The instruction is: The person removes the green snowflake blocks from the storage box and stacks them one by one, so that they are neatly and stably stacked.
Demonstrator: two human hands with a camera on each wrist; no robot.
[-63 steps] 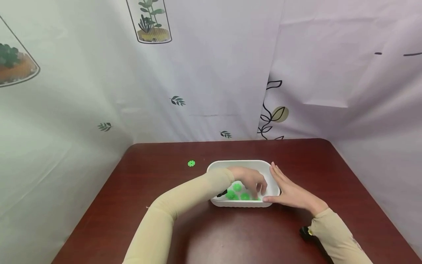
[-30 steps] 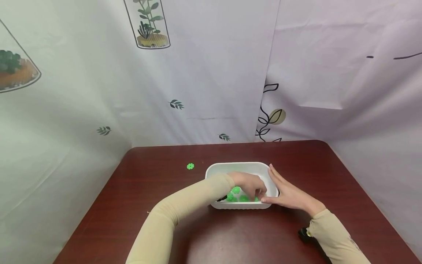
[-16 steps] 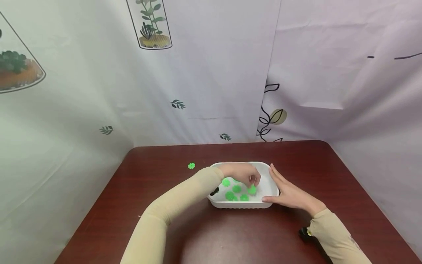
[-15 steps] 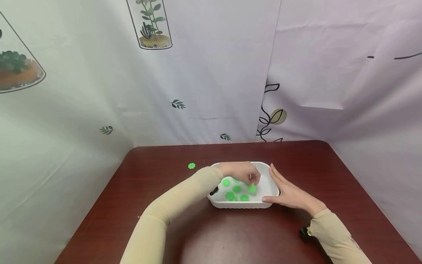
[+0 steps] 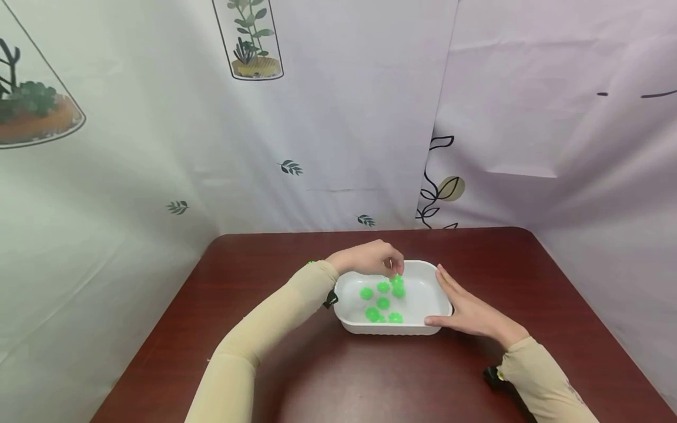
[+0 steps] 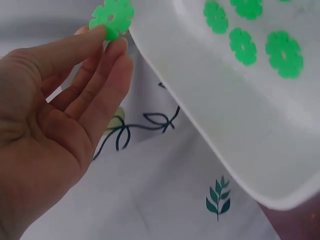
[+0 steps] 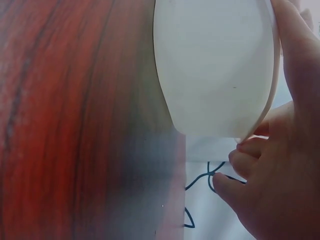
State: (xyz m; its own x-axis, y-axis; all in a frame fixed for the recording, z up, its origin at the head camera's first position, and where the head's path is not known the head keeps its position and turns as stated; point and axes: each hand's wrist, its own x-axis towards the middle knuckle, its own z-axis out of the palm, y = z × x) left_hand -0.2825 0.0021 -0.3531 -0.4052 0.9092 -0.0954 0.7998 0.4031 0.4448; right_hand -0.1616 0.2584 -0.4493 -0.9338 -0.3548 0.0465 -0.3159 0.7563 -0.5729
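Note:
My left hand (image 5: 367,258) is raised over the far rim of a white plastic tub (image 5: 370,330). Between thumb and fingertips it pinches a green snowflake disc (image 6: 120,16), notched round its edge with a hole in the middle. A darker green bit shows under the thumb; whether it is a second disc I cannot tell. Several more green snowflake discs (image 5: 367,293) lie on the tub's floor. At the tub's right end my right hand (image 5: 471,308) holds the rim, thumb at the near side and fingers along the outer edge, partly hidden in the right wrist view.
The tub stands on a dark red-brown table (image 5: 349,376). Another green disc (image 5: 311,262) on the table behind the left sleeve is mostly covered. White printed cloth (image 5: 328,117) hangs behind and at both sides. Black straps with small devices sit at both wrists.
My left hand has come up from the tub's near right part and moved back and left, lifting a green disc. The right hand stays on the tub's right end.

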